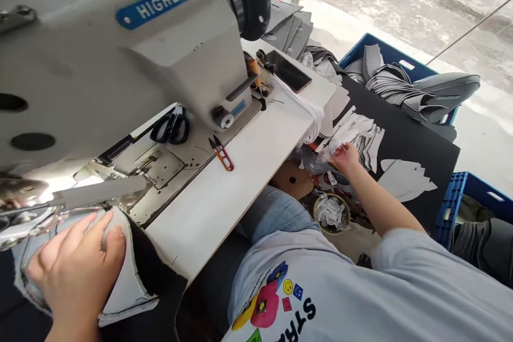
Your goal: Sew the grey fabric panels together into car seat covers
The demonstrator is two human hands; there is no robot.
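Note:
My left hand (76,270) rests on a grey fabric piece (128,283) at the needle area of a grey HIGHLEAD sewing machine (120,53); its fingers curl and press the cloth against the machine bed. My right hand (345,157) reaches out to the right, below the table, to a stack of pale grey cut pieces (360,133) lying on a black sheet (417,144). Its fingers pinch at the top piece, though the grip itself is partly hidden.
The white table (248,171) carries orange thread snips (222,154), black scissors (172,128) and a phone (288,70). Blue crates (452,208) with grey parts stand at the right. A small bowl of scraps (331,212) sits on the floor beside my knee.

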